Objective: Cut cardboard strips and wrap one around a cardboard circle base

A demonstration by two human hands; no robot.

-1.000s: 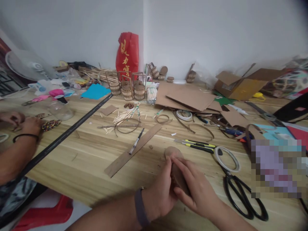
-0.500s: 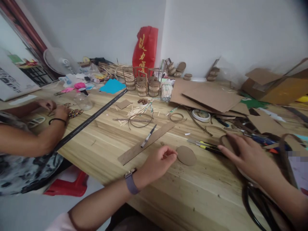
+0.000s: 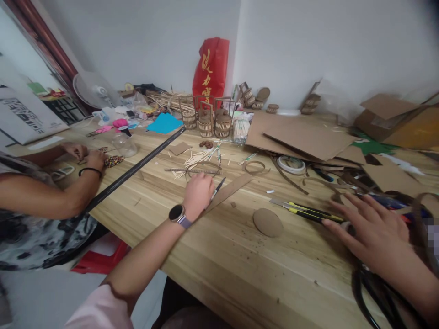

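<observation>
My left hand (image 3: 199,195), with a watch on its wrist, is over the cardboard strip (image 3: 233,191), just left of a pen (image 3: 217,188). Its fingers curl downward, and whatever they hold, if anything, is hidden. My right hand (image 3: 372,230) is open, fingers spread, above the right side of the table beside the yellow-and-black utility knife (image 3: 308,212). Between my hands lies a round cardboard disc (image 3: 268,222). A small cardboard scrap (image 3: 233,204) sits near the strip. Thin wooden sticks (image 3: 199,159) are scattered beyond my left hand.
Small stick baskets (image 3: 206,127) stand at the back before a red bag (image 3: 211,68). Cardboard sheets (image 3: 305,137) and a tape roll (image 3: 291,165) lie right of centre. Black scissor handles (image 3: 363,292) are beneath my right forearm. At left, another person's hands (image 3: 92,157) work near beads (image 3: 114,161).
My left hand has left the cardboard disc and moved left and away from me, to the pen and strip. My right hand has shifted slightly right, its fingers spreading off a brown piece.
</observation>
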